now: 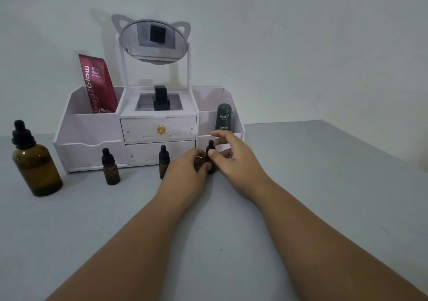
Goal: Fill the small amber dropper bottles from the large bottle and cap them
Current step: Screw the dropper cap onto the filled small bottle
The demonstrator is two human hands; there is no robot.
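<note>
Glass, by its look, makes the small dropper bottle (pixel 211 169) light, rigid, slick and breakable. It stands on the table (pixel 324 184) before the organizer (pixel 92 143). The left hand (pixel 185 173) wraps its fingers (pixel 205 166) round the body, and the right hand (pixel 236 159) pinches the cap (pixel 210 145). Both are sensible holds.

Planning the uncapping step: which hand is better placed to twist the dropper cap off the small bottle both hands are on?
Probably the right hand: its fingers sit around the black dropper cap, while the left hand grips the small bottle lower.
</note>
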